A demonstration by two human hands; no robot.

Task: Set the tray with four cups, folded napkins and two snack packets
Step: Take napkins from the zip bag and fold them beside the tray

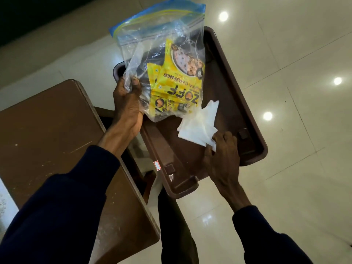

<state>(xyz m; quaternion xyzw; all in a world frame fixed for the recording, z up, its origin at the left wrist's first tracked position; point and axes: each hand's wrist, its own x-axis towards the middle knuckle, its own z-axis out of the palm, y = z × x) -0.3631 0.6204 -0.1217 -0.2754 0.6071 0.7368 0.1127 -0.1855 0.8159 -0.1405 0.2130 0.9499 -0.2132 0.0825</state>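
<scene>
A brown plastic tray [234, 103] is held out over the floor, tilted toward me. My left hand [127, 103] grips a clear zip bag [162, 40] with a blue seal by its left side, holding it over the tray's far left. Inside the bag lie yellow snack packets [177, 80] and some dark items. My right hand [222, 155] rests at the tray's near right edge and pinches white napkins [200, 122], which fan out over the tray's middle. No cups are in view.
A brown wooden table [47, 134] with scuffed marks stands at the left, its edge next to the tray. A glossy white tiled floor [295, 63] reflects ceiling lights on the right. My dark trouser leg [175, 235] shows below the tray.
</scene>
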